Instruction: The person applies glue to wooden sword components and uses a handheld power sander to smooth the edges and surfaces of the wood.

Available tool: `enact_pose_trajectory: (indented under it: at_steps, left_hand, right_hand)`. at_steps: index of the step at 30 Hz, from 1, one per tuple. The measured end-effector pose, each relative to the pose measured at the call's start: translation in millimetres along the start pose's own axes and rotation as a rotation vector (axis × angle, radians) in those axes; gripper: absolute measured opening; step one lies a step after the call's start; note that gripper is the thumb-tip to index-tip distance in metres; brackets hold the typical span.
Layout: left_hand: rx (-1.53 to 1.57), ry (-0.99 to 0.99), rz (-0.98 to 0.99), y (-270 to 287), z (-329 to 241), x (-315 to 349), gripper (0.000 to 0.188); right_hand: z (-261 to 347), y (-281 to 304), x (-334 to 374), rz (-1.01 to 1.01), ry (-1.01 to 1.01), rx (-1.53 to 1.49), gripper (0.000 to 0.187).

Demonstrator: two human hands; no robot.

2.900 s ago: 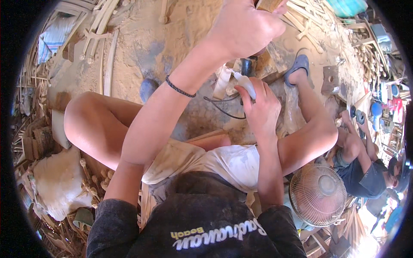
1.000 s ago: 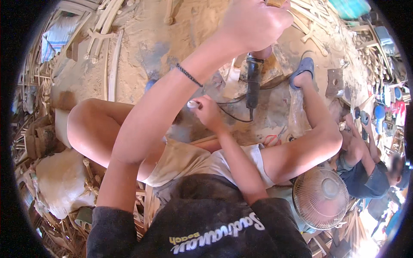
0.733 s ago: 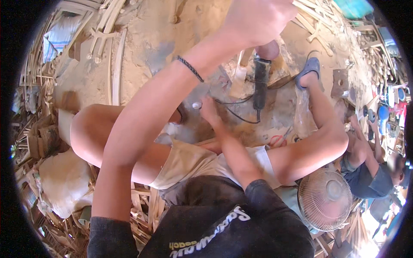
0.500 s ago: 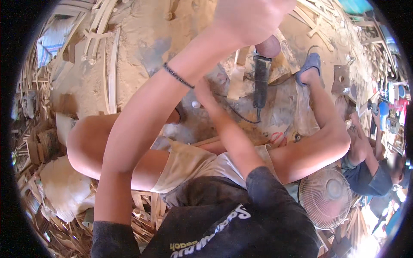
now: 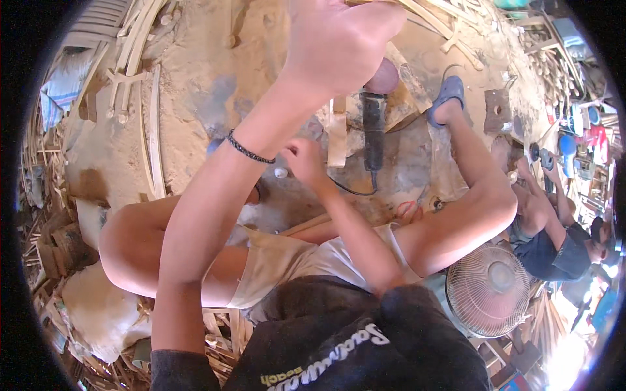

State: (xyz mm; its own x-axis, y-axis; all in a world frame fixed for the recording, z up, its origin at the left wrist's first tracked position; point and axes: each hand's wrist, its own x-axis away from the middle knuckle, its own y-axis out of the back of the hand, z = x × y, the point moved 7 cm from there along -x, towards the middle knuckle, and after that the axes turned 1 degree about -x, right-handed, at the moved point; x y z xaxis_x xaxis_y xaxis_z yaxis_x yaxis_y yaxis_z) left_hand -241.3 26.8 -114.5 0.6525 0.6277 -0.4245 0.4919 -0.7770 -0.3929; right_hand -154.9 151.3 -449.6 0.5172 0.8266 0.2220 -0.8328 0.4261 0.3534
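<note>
The left hand (image 5: 339, 45) is raised far up, knuckles toward the camera, apparently curled around a pale wood piece at the top edge; exactly what it grips cannot be told; a dark braided bracelet (image 5: 250, 148) sits on that wrist. The right hand (image 5: 305, 163) reaches down between the knees, fingers loosely bent and empty, just beside a small white cap-like object (image 5: 280, 173) on the sandy floor (image 5: 195, 98).

The black power tool (image 5: 373, 130), long and cylindrical, lies on the floor just beyond the right hand, its cable (image 5: 352, 190) looping back toward the person.

Risks, as a judgement: the cable runs near the reaching hand and bare legs, so a snag could drag the tool; loose sawdust could let the pale wood strip (image 5: 337, 133) beside it slide; the blue sandal (image 5: 447, 94) rests near the tool's far end; the raised arm hides part of the work.

Textures: powdery tan dust; rough curved wooden slats (image 5: 153, 130) at far left; a wire-grille fan (image 5: 489, 290) at near right; another person's arm (image 5: 554, 221) at right.
</note>
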Motion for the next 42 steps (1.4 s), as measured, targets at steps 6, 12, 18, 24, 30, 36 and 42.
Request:
enact_pose_trajectory:
  at_steps: [6,12,18,24,30,36,42]
  left_hand:
    - [-0.177,-0.12,-0.011,-23,-13,-6,0.02]
    - [-0.15,-0.129,0.026,-30,-8,-2,0.02]
    - [-0.169,-0.139,0.056,-47,-9,3,0.022]
    - [0.042,-0.032,0.107,-50,-5,10,0.026]
    - [0.02,-0.032,0.179,-58,-9,21,0.031]
    - [0.162,0.068,0.156,-67,-16,31,0.036]
    - [0.197,0.141,0.268,-61,-23,33,0.036]
  right_hand:
    - [98,197,110,-0.6,-0.198,-0.234,0.016]
    - [186,210,75,-0.534,0.332,0.147,0.015]
    - [170,233,98,-0.654,0.346,0.183,0.029]
    - [184,200,94,-0.272,0.426,0.796,0.045]
    - [194,214,108,-0.404,0.603,0.507,0.043]
    - [178,229,121,-0.636,0.584,0.454,0.044]
    - [153,234,110,-0.728,0.568,0.541,0.028]
